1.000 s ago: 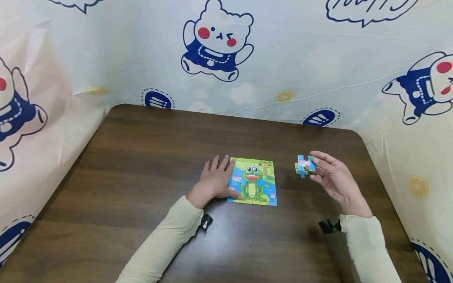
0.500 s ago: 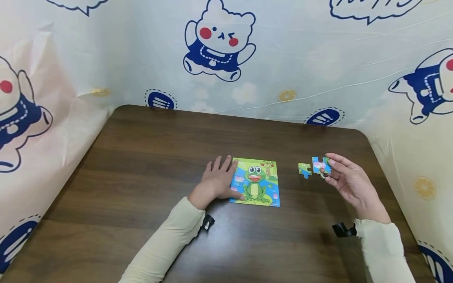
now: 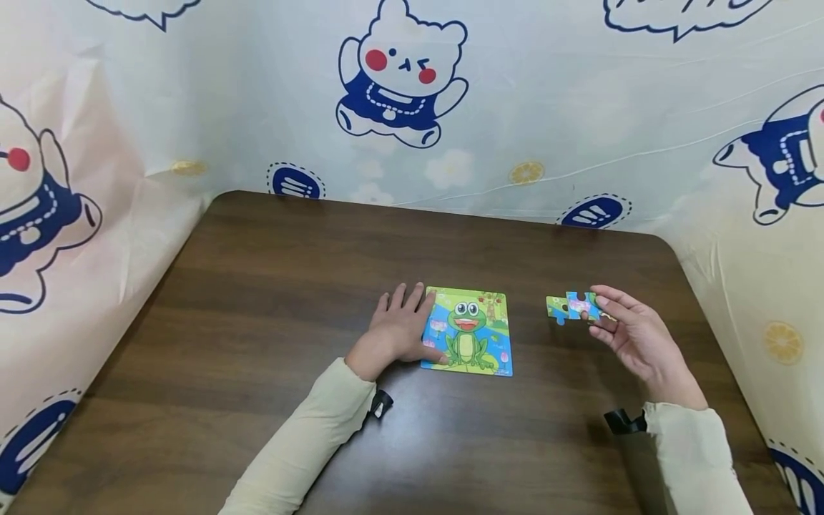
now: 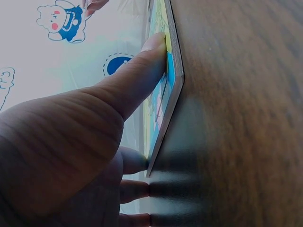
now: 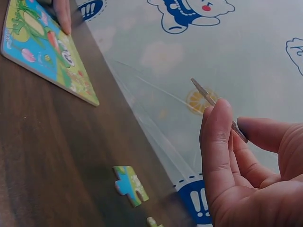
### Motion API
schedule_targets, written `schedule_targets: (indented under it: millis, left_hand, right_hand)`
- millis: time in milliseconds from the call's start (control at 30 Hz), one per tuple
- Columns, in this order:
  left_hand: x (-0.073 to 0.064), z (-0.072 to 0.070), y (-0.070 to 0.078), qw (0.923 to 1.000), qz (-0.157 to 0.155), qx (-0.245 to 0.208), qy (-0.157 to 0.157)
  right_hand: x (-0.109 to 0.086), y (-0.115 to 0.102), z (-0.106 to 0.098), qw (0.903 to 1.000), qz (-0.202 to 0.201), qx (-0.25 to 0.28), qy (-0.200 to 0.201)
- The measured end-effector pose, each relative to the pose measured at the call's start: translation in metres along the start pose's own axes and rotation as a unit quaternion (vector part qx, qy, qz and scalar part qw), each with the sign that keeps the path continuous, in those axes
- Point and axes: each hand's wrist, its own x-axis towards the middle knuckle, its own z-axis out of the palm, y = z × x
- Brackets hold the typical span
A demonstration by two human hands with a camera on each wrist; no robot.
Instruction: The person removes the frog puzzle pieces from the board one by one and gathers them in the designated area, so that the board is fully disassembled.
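Observation:
A square frog puzzle (image 3: 468,335) lies on the brown table. My left hand (image 3: 394,335) is spread over its left side, with the thumb (image 4: 142,71) resting on the near edge and the other fingers reaching past the side onto the tabletop. Between the thumb and fingers of my right hand (image 3: 634,340) is a blue and pink puzzle piece (image 3: 579,305), which shows edge-on and raised off the table in the right wrist view. Beside it, a green and blue puzzle piece (image 5: 129,184) lies flat on the table. Part of one more puzzle piece (image 5: 152,222) shows at the bottom of that view.
The dark wooden table (image 3: 290,307) runs back to a pale sheet (image 3: 534,93) printed with cartoon bears, which also hangs along the left and right sides. Black straps (image 3: 381,404) show at both cuffs.
My right hand has shifted right with its puzzle piece, uncovering the green and blue piece, then dipped slightly. The left hand stays on the frog puzzle. The head view has turned a little.

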Motion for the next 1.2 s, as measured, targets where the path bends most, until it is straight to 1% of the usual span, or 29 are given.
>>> schedule_targets:
  millis: [233, 400, 533, 700, 833, 900, 967, 1100, 1200]
  left_hand:
    - [0.001, 0.001, -0.001, 1.0000, 0.003, 0.001, 0.005]
    - [0.002, 0.001, -0.001, 1.0000, 0.006, 0.000, 0.004]
    - [0.003, 0.001, -0.003, 1.0000, 0.007, 0.002, 0.005]
    - [0.001, 0.002, -0.004, 1.0000, 0.004, 0.006, 0.001]
    - [0.000, 0.003, -0.003, 0.9999, 0.008, 0.007, 0.001]
    - [0.000, 0.004, -0.003, 0.9999, 0.009, 0.006, 0.002]
    - [0.000, 0.005, -0.002, 1.0000, 0.008, 0.004, 0.002]
    - [0.000, 0.005, -0.002, 1.0000, 0.008, 0.002, 0.002]
    - [0.001, 0.003, -0.001, 0.9999, 0.010, 0.000, 0.001]
  right_hand:
    - [0.003, 0.013, -0.006, 0.9999, 0.002, -0.010, -0.006]
    - [0.005, 0.031, -0.013, 0.9996, 0.009, -0.027, -0.009]
    - [0.007, 0.044, -0.020, 0.9991, 0.018, -0.039, -0.003]
    - [0.007, 0.051, -0.025, 0.9963, 0.044, -0.071, 0.021]
    - [0.004, 0.052, -0.025, 0.9920, 0.047, -0.109, 0.042]
    - [0.003, 0.052, -0.025, 0.9886, 0.042, -0.136, 0.050]
    - [0.003, 0.052, -0.023, 0.9824, 0.036, -0.175, 0.056]
    - [0.001, 0.050, -0.020, 0.9625, 0.025, -0.259, 0.076]
    - [-0.001, 0.048, -0.018, 0.9511, 0.018, -0.295, 0.091]
